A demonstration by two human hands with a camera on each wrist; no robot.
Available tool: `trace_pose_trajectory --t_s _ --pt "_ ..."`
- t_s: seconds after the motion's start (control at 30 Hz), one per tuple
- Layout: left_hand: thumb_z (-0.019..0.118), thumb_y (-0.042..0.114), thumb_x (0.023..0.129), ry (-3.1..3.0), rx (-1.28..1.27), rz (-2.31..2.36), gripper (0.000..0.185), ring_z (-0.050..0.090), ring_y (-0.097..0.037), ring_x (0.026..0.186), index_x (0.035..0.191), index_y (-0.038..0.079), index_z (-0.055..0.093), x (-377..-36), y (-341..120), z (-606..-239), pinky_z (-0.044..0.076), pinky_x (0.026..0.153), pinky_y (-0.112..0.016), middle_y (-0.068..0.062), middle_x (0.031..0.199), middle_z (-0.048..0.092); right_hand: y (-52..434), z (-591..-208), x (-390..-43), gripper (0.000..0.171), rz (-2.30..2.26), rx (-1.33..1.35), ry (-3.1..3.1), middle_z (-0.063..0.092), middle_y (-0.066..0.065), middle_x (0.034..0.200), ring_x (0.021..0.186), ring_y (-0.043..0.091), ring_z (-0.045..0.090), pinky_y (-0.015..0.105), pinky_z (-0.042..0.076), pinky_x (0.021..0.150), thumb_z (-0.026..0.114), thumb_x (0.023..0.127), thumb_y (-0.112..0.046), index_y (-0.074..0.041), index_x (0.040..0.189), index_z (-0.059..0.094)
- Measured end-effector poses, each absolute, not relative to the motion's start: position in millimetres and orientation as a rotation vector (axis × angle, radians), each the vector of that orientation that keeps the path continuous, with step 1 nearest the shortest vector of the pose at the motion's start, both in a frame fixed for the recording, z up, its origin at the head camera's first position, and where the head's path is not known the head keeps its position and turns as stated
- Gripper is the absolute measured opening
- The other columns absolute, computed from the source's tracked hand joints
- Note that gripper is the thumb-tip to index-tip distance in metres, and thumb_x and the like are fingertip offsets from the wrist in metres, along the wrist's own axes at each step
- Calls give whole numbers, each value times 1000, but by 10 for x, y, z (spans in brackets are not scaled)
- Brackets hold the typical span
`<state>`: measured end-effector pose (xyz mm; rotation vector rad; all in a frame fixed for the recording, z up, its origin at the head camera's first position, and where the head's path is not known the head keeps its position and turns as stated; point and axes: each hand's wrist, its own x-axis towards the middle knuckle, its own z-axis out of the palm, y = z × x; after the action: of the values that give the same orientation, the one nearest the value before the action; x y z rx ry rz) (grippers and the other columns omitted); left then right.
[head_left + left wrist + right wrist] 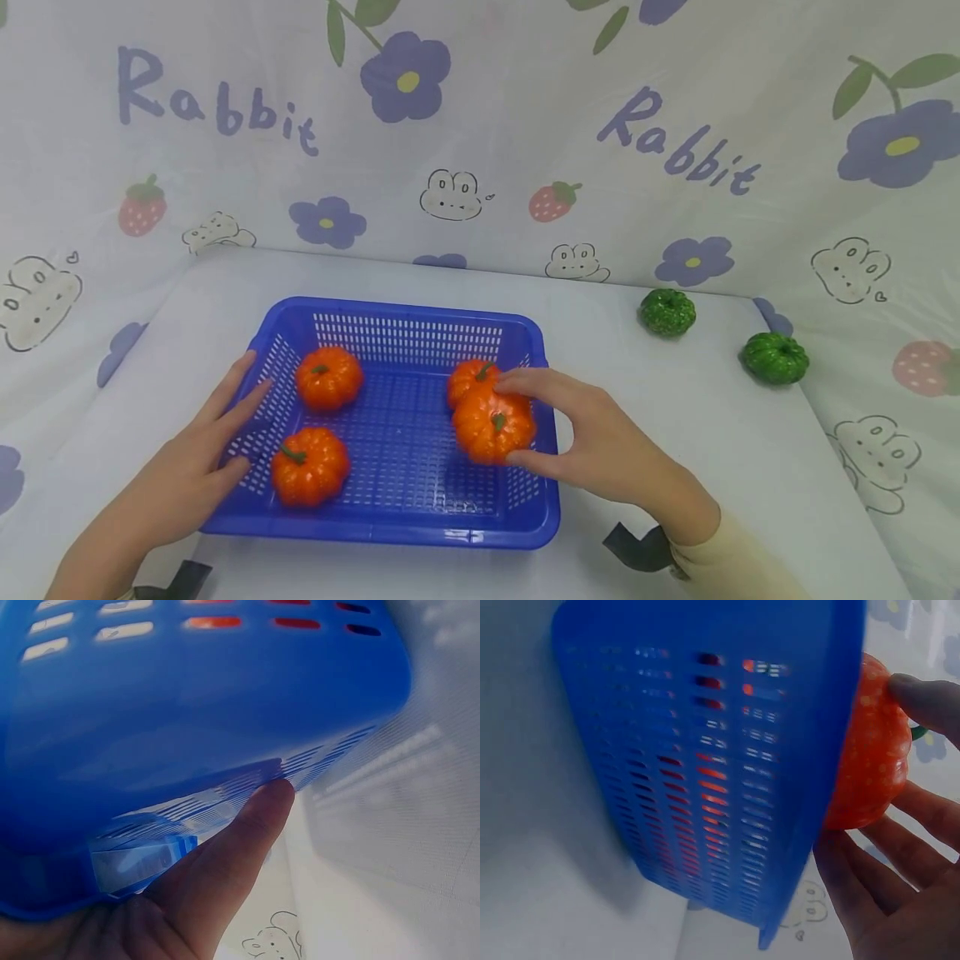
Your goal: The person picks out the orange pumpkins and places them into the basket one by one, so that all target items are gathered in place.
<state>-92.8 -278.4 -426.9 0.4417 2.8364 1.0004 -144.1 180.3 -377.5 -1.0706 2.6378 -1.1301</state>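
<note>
Where head view looks down, your right hand [607, 442] pinches orange toy pumpkin [492, 425] between thumb and fingers, at right end of blue basket [390, 521] on tabletop [675, 400]. Your left hand [198, 454] lies against basket's left wall, fingers straight, slightly spread. Three more orange pumpkins inside; two green pumpkins [667, 312] well apart at right.
Left wrist view: straight fingers [240, 840] touch slotted basket wall [187, 697].
Right wrist view: fingers [922, 697] curl round pumpkin [870, 757] beside basket rim [832, 750].
</note>
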Motion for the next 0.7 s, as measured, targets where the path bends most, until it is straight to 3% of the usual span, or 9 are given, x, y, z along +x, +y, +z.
trace_pose_trajectory --t_s 0.4,0.7 --pt "66 -3 96 2847 441 984 81 25 -55 157 169 0 31 -926 -2779 -4271 38 109 -78 -1 182 -11 1671 -3935 -1405 65 -944 -1054 2611 61 -13 150 146 20 53 53 52 112 91 90 -36 -30 148 63" --pt "66 -3 96 2850 438 985 82 24 -55 157 170 1 30 -922 -2774 -4263 38 109 -78 -1 182 -11 1585 -4019 -1383 59 -760 -1132 2628 62 -11 152 150 23 46 58 42 120 91 89 -38 -26 142 70"
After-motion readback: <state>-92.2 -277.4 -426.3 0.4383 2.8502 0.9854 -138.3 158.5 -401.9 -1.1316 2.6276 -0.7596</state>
